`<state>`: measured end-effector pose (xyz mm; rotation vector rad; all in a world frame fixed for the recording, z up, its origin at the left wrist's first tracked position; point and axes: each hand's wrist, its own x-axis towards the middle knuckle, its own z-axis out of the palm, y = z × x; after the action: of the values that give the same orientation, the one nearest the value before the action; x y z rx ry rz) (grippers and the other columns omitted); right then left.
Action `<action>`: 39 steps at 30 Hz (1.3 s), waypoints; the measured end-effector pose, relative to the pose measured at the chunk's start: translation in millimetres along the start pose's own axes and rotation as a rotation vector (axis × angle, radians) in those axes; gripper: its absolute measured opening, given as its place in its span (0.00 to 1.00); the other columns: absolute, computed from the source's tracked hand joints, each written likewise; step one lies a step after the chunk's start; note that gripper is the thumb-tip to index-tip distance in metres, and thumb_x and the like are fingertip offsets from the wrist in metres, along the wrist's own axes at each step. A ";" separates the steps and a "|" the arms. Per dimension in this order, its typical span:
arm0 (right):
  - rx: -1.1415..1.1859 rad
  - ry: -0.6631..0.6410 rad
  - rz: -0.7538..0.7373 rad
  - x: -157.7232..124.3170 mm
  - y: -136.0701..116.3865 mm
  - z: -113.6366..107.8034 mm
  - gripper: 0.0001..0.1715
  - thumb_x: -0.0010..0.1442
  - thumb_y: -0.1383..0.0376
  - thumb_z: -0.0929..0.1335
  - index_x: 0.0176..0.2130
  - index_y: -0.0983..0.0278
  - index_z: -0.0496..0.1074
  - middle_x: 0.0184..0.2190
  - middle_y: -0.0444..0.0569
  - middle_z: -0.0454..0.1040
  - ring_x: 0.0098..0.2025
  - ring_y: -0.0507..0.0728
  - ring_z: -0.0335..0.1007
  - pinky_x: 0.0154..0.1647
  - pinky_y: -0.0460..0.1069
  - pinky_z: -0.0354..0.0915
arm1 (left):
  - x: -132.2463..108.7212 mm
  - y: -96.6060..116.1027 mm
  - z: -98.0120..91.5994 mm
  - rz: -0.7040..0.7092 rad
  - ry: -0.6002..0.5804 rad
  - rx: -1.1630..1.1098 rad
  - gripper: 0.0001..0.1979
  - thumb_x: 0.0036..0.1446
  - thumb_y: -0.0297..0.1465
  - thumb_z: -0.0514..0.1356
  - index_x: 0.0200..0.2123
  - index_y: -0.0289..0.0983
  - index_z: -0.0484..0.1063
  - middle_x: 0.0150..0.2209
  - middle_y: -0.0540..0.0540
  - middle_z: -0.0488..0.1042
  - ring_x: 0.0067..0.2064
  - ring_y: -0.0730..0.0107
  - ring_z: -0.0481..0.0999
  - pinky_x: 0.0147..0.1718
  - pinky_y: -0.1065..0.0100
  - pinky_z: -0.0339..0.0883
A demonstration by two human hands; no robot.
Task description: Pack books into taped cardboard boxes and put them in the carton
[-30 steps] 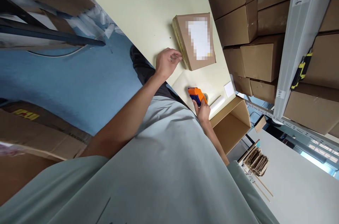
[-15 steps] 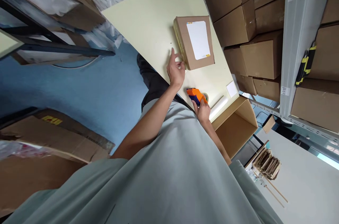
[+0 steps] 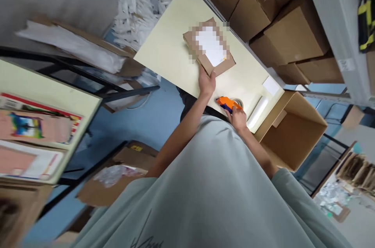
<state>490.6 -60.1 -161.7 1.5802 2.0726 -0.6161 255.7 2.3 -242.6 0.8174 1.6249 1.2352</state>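
A small cardboard box (image 3: 225,69) with a white label (image 3: 209,41) on top is at the far part of the cream table (image 3: 172,25); part of it is pixelated. My left hand (image 3: 206,83) grips its near corner, thumb on top and the fingers partly hidden below. Closer to me, an orange and dark blue tape dispenser (image 3: 227,103) is in my right hand (image 3: 238,118), whose fingers wrap its near end. A roll of tape (image 3: 238,102) shows just behind the dispenser.
An open carton (image 3: 293,134) stands against the table's right end, near a white roll (image 3: 258,111) and a white card (image 3: 271,85). Stacked cartons (image 3: 295,37) line the shelf behind. Left of me, another table (image 3: 84,103) holds printed packets (image 3: 35,127).
My left hand has gone from open beside the box to gripping its near corner, and the box is turned. The view has swung left. My right hand keeps the tape dispenser.
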 end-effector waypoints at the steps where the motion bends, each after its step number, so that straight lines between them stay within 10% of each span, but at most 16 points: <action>1: -0.018 -0.003 -0.020 1.5 -2.9 -1.3 0.29 0.80 0.46 0.67 0.56 0.70 0.77 0.44 0.68 0.84 0.49 0.71 0.83 0.53 0.59 0.75 | 5.3 -5.5 -8.4 0.010 0.027 -0.010 0.39 0.66 0.54 0.71 0.71 0.41 0.71 0.73 0.34 0.73 0.78 0.46 0.68 0.75 0.50 0.67; 9: -0.088 -0.021 -0.139 21.3 -47.1 -12.7 0.35 0.83 0.46 0.60 0.63 0.74 0.72 0.49 0.71 0.85 0.52 0.69 0.83 0.53 0.55 0.72 | 43.1 -7.6 -54.2 -0.026 0.135 0.029 0.29 0.69 0.48 0.68 0.67 0.42 0.77 0.68 0.38 0.79 0.76 0.52 0.71 0.78 0.55 0.60; 16: -0.007 -0.023 -0.160 17.1 -47.5 -4.0 0.36 0.83 0.47 0.62 0.65 0.77 0.71 0.48 0.72 0.86 0.50 0.68 0.84 0.54 0.54 0.71 | 33.4 28.6 -41.4 0.014 0.288 0.281 0.22 0.74 0.47 0.63 0.62 0.40 0.79 0.75 0.38 0.69 0.82 0.51 0.60 0.79 0.54 0.59; 29: 0.027 -0.057 -0.167 11.9 -39.3 10.6 0.37 0.83 0.48 0.61 0.69 0.78 0.67 0.50 0.72 0.86 0.55 0.69 0.85 0.59 0.56 0.71 | 22.5 44.1 -18.5 -0.010 0.220 0.486 0.11 0.72 0.35 0.64 0.52 0.39 0.83 0.74 0.38 0.69 0.80 0.53 0.64 0.81 0.55 0.53; 39: 0.036 -0.063 -0.260 15.0 -42.3 16.5 0.32 0.84 0.52 0.60 0.64 0.78 0.71 0.48 0.71 0.86 0.54 0.69 0.85 0.62 0.57 0.69 | 48.3 51.2 39.7 -0.311 0.225 0.610 0.62 0.55 0.56 0.75 0.82 0.43 0.51 0.86 0.30 0.38 0.86 0.32 0.27 0.78 0.23 0.39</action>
<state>447.5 -68.8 -180.8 1.3007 2.2489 -0.7865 273.8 73.9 -209.7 0.7590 2.2649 0.6262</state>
